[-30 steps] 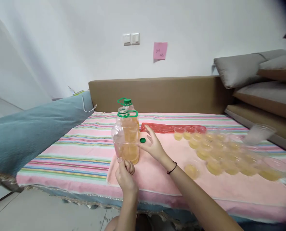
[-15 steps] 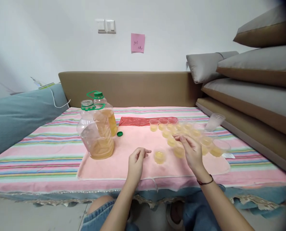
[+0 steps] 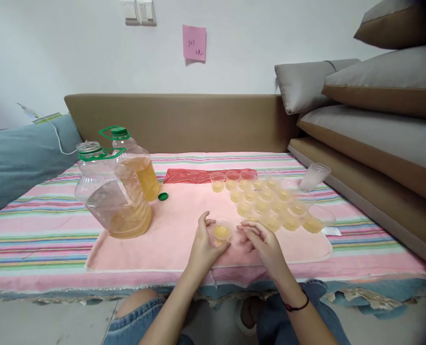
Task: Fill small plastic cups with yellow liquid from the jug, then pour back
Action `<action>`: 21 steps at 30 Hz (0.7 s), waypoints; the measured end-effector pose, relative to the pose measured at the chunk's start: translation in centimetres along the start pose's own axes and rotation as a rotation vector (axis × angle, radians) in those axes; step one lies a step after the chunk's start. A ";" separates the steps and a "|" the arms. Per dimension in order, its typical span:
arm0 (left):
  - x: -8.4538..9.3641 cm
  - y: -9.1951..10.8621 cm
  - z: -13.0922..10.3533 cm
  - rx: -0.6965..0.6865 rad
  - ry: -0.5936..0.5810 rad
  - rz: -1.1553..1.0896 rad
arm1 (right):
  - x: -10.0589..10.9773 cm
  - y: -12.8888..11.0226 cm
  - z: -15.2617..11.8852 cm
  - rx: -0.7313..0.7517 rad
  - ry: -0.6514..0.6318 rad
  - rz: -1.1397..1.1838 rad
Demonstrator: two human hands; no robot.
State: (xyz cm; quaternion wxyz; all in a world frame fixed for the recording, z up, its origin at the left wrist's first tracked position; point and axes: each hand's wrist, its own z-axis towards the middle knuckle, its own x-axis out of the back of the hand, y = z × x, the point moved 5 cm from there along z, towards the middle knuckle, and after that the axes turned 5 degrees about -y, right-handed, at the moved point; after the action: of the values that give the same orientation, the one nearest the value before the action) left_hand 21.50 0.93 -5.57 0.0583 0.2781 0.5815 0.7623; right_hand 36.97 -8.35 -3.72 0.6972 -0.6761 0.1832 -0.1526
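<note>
Filling looks well advanced: a cluster of filled cups (image 3: 266, 195) stands on the right half of the pink mat (image 3: 170, 239), each cup whose contents show holding shallow yellow liquid. 1 filled cup (image 3: 221, 233) stands apart from them, on the mat left of the cluster and between the person's hands, so I judge that its place among the others is the part not yet done. The left hand (image 3: 203, 244) is spread, its fingers on the far left and its thumb on the near side of that cup; whether they press on it I cannot tell. The right hand (image 3: 263, 239) is loosely curled just right of the cup, with nothing seen in its fingers. The near bottle (image 3: 112, 191) is uncapped and partly full, a green cap (image 3: 163, 196) lies to its right, and the far bottle (image 3: 141, 167) has its cap on, so liquid remains in both. Past the cluster, a clear stack of cups (image 3: 314, 177) leans with its wide end up and to the right; I cannot tell how many it holds. The lone cup is upright, mouth up, its axis vertical; the 2 bottles also stand upright, long axes vertical, necks up.
</note>
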 end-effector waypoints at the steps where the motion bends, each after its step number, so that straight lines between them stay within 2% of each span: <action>1: -0.1 0.1 0.1 -0.007 0.015 0.002 | -0.2 -0.1 -0.1 -0.010 -0.005 -0.002; 6: -0.1 0.5 0.0 -0.034 0.054 -0.001 | -1.1 0.1 -0.5 -0.029 -0.053 -0.050; 12: 0.2 0.1 0.8 -0.018 0.124 -0.086 | -1.7 1.0 -0.5 -0.039 -0.075 -0.076; 17: 0.8 -0.3 3.2 -0.008 0.225 -0.134 | -2.1 1.2 -0.4 -0.053 -0.082 -0.073; 21: 1.0 -0.5 6.1 -0.025 0.243 -0.141 | -2.6 0.9 -0.4 -0.058 -0.098 -0.060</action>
State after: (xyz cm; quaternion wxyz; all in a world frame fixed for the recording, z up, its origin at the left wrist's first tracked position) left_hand 23.60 6.70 -4.63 0.0443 0.1416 0.5929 0.7915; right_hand 34.40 -7.48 -4.52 0.6807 -0.7078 0.1324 -0.1348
